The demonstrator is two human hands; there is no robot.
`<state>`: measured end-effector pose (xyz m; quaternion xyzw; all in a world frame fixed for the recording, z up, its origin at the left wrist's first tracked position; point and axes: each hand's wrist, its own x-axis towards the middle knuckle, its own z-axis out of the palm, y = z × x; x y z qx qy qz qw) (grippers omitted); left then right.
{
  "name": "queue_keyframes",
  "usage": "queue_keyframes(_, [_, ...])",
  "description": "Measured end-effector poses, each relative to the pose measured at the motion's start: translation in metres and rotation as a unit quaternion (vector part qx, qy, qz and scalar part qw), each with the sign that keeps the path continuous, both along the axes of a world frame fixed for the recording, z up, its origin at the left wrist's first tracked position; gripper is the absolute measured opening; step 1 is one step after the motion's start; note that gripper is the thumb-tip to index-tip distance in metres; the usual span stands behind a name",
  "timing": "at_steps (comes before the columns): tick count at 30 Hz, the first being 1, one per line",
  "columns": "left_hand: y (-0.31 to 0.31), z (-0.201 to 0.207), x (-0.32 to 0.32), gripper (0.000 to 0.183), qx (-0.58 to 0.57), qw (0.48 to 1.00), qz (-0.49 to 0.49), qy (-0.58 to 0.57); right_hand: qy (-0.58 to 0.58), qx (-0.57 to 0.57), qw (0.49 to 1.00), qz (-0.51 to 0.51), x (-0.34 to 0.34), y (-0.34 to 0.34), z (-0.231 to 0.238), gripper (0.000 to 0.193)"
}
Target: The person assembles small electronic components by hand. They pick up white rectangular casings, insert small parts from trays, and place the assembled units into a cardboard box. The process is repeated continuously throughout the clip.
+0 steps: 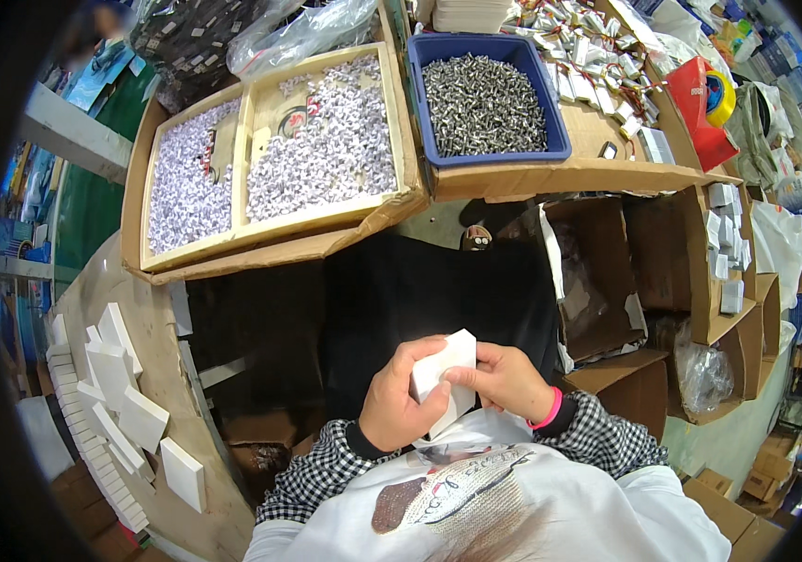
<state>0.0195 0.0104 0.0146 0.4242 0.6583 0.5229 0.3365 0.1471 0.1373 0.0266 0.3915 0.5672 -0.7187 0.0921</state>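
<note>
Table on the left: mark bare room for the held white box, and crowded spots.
Bare wood shows on the table between the loose boxes and the cardboard tray, and between those boxes and the table's right edge; the held white box could probably fit there. Crowded: the left side, where a row of boxes lines the edge beside the loose ones.

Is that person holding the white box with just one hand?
No, the left hand and the right hand are both on the white box.

Your white shirt (551, 525), six o'clock: script lettering (462, 489), not clearly readable. Wooden tray (242, 150), eleven o'clock: red-and-dark print (294, 122), unreadable.
</note>
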Motion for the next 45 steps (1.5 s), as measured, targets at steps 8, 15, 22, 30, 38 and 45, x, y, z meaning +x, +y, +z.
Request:
queue_keyframes(8, [0.009, -0.001, 0.002, 0.018, -0.036, 0.97, 0.143, -0.191, 0.084, 0.242, 0.958, 0.129, 0.011, 0.004, -0.007, 0.047])
queue_keyframes(15, [0.03, -0.023, -0.021, 0.027, -0.011, 0.985, 0.116, -0.124, 0.099, 0.128, 0.986, 0.038, 0.014, 0.022, -0.01, 0.057])
queue_keyframes(22, [0.047, 0.004, -0.019, 0.1, 0.056, 0.905, -0.301, 0.295, 0.11, 0.101, 0.97, 0.193, 0.018, 0.067, -0.011, 0.051])
queue_keyframes(30, [0.05, 0.0, -0.014, 0.096, -0.025, 0.944, -0.275, 0.179, 0.156, 0.272, 0.925, 0.216, 0.034, 0.133, 0.059, 0.033])
queue_keyframes(38, [0.04, -0.03, -0.014, 0.096, -0.049, 0.92, -0.208, -0.329, -0.132, 0.807, 0.546, 0.182, 0.032, 0.289, 0.1, 0.015])
queue_keyframes(45, [0.045, -0.035, -0.015, 0.092, -0.045, 0.908, -0.224, -0.353, -0.158, 0.783, 0.532, 0.28, 0.032, 0.312, 0.093, 0.012])
